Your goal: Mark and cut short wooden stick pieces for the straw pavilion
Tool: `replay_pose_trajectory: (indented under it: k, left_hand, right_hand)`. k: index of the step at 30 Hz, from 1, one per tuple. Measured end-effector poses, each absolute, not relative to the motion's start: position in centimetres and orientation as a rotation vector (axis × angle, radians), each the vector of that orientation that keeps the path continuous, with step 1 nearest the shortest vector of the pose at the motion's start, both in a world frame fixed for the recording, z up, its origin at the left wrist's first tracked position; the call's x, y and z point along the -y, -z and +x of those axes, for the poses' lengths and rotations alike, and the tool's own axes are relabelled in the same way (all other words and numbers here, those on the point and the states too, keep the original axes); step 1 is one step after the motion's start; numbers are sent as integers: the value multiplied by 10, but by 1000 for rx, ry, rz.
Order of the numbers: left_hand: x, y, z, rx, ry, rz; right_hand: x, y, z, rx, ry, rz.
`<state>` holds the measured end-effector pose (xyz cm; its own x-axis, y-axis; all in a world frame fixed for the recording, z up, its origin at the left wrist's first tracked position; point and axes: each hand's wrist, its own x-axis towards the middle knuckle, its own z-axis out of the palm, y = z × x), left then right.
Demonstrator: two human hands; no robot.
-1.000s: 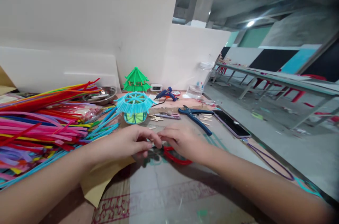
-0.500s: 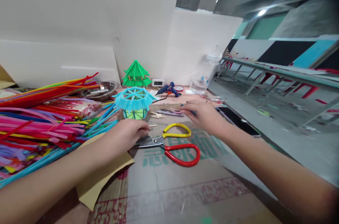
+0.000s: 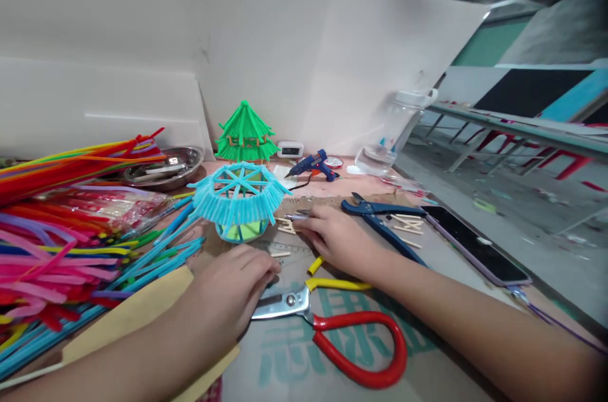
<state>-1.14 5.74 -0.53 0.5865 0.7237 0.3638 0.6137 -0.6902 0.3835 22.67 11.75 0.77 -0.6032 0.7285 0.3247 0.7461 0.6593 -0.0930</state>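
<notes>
The left hand (image 3: pixel 232 285) lies flat on the desk (image 3: pixel 437 256), fingers loosely together, and its fingertips cover the blade tips of the scissors (image 3: pixel 282 305). The right hand (image 3: pixel 335 240) touches a thin grey pen (image 3: pixel 295 216) just beside the blue pavilion model (image 3: pixel 240 199); I cannot tell if it pinches it. A careless move may cut the left fingers on the blades, or knock the model.

Pipe cleaners (image 3: pixel 57 237) are piled at the left, with a metal dish (image 3: pixel 164 169) behind them. A nearer model (image 3: pixel 240 202) is set mid-table, with a farther model (image 3: pixel 244 136) behind it. Scissors (image 3: pixel 304 307) are laid nearest, between the left hand (image 3: pixel 232 294) and right hand (image 3: pixel 332 238), with cutters (image 3: pixel 380 221) and a phone (image 3: pixel 475 245) to the right.
</notes>
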Motion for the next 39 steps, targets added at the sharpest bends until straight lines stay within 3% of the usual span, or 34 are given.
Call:
replay_pose_trajectory:
  k: [16,39]
  left_hand:
    - [-61,8,-12,-1093,-757,2542]
    - [-58,12,-16,-1109,-701,2496]
  right_hand:
    - [-122,1,237,2285,-166,-1211]
    - [-121,1,236,2360,-171,-1188]
